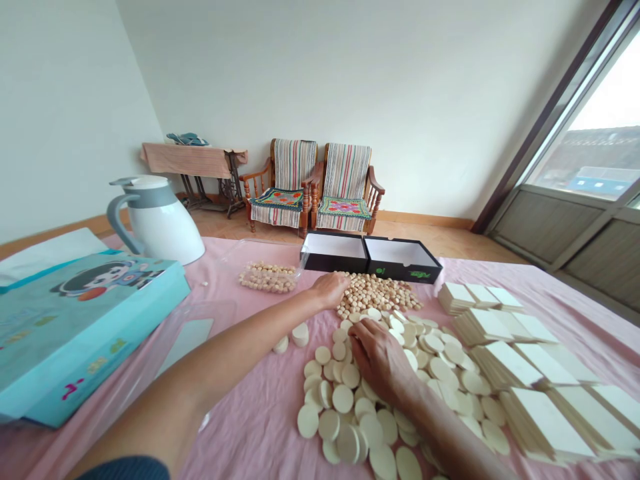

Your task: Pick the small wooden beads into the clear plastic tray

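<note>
My left hand (331, 291) reaches to the left edge of a pile of small round wooden beads (377, 293). Its fingers are curled closed, and what they hold, if anything, is hidden. Over a heap of flat, pale wooden discs (343, 399) rests my right hand (381, 357). The fingers there bend down together among the discs, with the tips partly hidden. Left of the heap, two short stacks of discs (300, 335) stand on the pink cloth. A clear plastic tray (239, 283) holding more beads lies to the left of my left hand.
Two open black boxes (405, 272) sit behind the beads. Stacks of pale rectangular wooden pieces (550, 407) line the right side. On the left are a turquoise box (100, 347), a white-and-grey jug (167, 223) and a clear plastic lid (220, 313). Two chairs (345, 187) stand beyond.
</note>
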Tool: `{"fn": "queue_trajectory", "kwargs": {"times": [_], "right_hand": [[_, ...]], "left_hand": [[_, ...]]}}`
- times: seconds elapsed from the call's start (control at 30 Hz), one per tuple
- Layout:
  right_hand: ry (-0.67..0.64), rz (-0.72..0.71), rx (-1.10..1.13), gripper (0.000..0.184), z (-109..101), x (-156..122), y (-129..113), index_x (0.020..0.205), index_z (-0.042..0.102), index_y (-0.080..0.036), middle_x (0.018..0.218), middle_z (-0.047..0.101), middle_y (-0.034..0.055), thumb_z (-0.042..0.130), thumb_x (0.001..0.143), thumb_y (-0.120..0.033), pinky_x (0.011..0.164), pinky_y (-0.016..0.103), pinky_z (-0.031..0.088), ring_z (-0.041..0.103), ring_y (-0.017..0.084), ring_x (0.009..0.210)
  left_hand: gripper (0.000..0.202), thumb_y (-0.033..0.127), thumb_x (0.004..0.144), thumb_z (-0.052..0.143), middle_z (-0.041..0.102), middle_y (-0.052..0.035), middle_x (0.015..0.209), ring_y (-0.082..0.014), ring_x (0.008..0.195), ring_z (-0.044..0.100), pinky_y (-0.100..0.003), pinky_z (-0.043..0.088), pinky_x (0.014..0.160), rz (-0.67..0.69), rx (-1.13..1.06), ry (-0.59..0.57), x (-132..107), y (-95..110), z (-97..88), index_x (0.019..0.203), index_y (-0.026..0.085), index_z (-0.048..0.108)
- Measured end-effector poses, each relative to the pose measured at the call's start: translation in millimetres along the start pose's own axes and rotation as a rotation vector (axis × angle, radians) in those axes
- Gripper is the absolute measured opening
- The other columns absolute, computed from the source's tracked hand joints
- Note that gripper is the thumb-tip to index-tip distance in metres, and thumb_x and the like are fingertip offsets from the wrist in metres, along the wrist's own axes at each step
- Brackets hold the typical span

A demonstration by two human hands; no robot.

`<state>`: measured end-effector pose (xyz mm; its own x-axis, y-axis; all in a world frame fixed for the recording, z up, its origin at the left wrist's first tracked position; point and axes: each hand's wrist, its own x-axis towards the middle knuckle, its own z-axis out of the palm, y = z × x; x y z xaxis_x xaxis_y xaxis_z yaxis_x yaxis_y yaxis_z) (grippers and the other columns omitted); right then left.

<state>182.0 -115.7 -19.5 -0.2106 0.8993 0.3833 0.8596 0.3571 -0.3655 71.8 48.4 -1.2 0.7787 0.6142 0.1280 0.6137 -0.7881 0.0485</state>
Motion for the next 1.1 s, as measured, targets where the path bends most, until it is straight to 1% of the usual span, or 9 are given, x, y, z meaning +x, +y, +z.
{"fn": "queue_trajectory", "kwargs": {"times": [0.1, 0.2, 0.43, 0.53, 0.63, 0.73, 0.87, 0.93, 1.1], "right_hand": [[-0.002, 0.000, 0.003, 0.017, 0.1, 0.1, 0.5, 0.083, 0.055, -0.017, 0.080, 0.054, 0.0039, 0.039, 0.091, -0.015, 0.068, 0.027, 0.035, 0.048, 0.016, 0.074], [0.001, 0.002, -0.005, 0.017, 1.0, -0.2, 1.4, 0.083, 0.055, -0.017, 0.080, 0.054, 0.0040, 0.040, 0.091, -0.015, 0.068, 0.027, 0.035, 0.048, 0.016, 0.074], [0.000, 0.000, -0.008, 0.018, 2.0, -1.1, 1.5, 0.081, 0.054, -0.017, 0.079, 0.053, 0.0038, 0.039, 0.091, -0.017, 0.069, 0.028, 0.035, 0.048, 0.016, 0.075], [0.002, 0.001, -0.002, 0.020, 1.9, -1.0, 1.6, 0.081, 0.054, -0.018, 0.078, 0.053, 0.0037, 0.038, 0.093, -0.019, 0.068, 0.028, 0.035, 0.048, 0.016, 0.074], [0.004, -0.005, -0.004, 0.020, 1.8, -0.8, 2.0, 0.081, 0.054, -0.018, 0.078, 0.053, 0.0038, 0.038, 0.093, -0.019, 0.068, 0.028, 0.035, 0.048, 0.016, 0.074], [0.005, -0.010, -0.006, 0.019, 1.5, -0.8, 1.9, 0.082, 0.055, -0.017, 0.079, 0.053, 0.0041, 0.039, 0.092, -0.018, 0.069, 0.028, 0.035, 0.048, 0.016, 0.075], [0.004, -0.008, -0.007, 0.017, 0.8, -0.8, 1.2, 0.083, 0.055, -0.017, 0.079, 0.054, 0.0042, 0.040, 0.090, -0.015, 0.069, 0.027, 0.036, 0.048, 0.016, 0.075], [0.009, -0.006, -0.008, 0.016, 0.6, -0.5, 0.7, 0.083, 0.055, -0.017, 0.079, 0.054, 0.0040, 0.040, 0.090, -0.014, 0.068, 0.027, 0.035, 0.049, 0.015, 0.075], [0.018, -0.009, -0.006, 0.017, 0.7, 0.1, 0.8, 0.082, 0.055, -0.018, 0.079, 0.054, 0.0038, 0.040, 0.090, -0.014, 0.067, 0.027, 0.035, 0.049, 0.015, 0.074]], "left_hand": [[0.019, 0.006, 0.075, 0.048, 0.065, -0.0085, 0.089, -0.0208, 0.083, 0.062, -0.029, 0.048, 0.071, 0.001, -0.003, 0.029, -4.7, 2.9, -1.5, 0.084, 0.016, 0.062], [0.017, 0.010, 0.080, 0.047, 0.062, -0.0064, 0.091, -0.0188, 0.084, 0.060, -0.027, 0.047, 0.074, 0.008, -0.011, 0.080, -16.8, 0.2, -14.1, 0.087, 0.018, 0.060], [0.010, 0.015, 0.084, 0.049, 0.060, -0.0063, 0.087, -0.0213, 0.088, 0.055, -0.033, 0.044, 0.079, -0.137, 0.178, 0.455, -51.4, -46.6, -73.2, 0.086, 0.017, 0.059], [0.011, 0.020, 0.086, 0.049, 0.060, -0.0072, 0.088, -0.0230, 0.091, 0.054, -0.036, 0.042, 0.083, -0.163, 0.217, 0.544, -58.4, -56.4, -83.6, 0.086, 0.016, 0.060], [0.014, 0.021, 0.089, 0.046, 0.062, -0.0052, 0.089, -0.0187, 0.087, 0.057, -0.030, 0.044, 0.079, -0.047, 0.113, 0.461, -57.1, -45.4, -73.2, 0.089, 0.017, 0.060], [0.014, 0.019, 0.088, 0.046, 0.063, -0.0045, 0.090, -0.0177, 0.085, 0.060, -0.027, 0.045, 0.074, 0.083, 0.056, 0.247, -47.8, -25.8, -50.5, 0.091, 0.019, 0.060], [0.015, 0.013, 0.079, 0.052, 0.064, -0.0063, 0.096, -0.0204, 0.093, 0.060, -0.028, 0.047, 0.077, 0.108, 0.025, -0.021, -29.0, -10.8, -22.6, 0.091, 0.019, 0.059], [0.018, 0.012, 0.076, 0.054, 0.064, -0.0075, 0.100, -0.0212, 0.095, 0.060, -0.029, 0.047, 0.079, 0.090, 0.014, -0.070, -20.3, -9.1, -14.2, 0.092, 0.018, 0.059], [0.020, 0.010, 0.075, 0.055, 0.062, -0.0108, 0.102, -0.0229, 0.093, 0.060, -0.031, 0.048, 0.078, 0.069, 0.015, -0.072, -9.9, -8.1, -6.7, 0.093, 0.016, 0.058]]}}
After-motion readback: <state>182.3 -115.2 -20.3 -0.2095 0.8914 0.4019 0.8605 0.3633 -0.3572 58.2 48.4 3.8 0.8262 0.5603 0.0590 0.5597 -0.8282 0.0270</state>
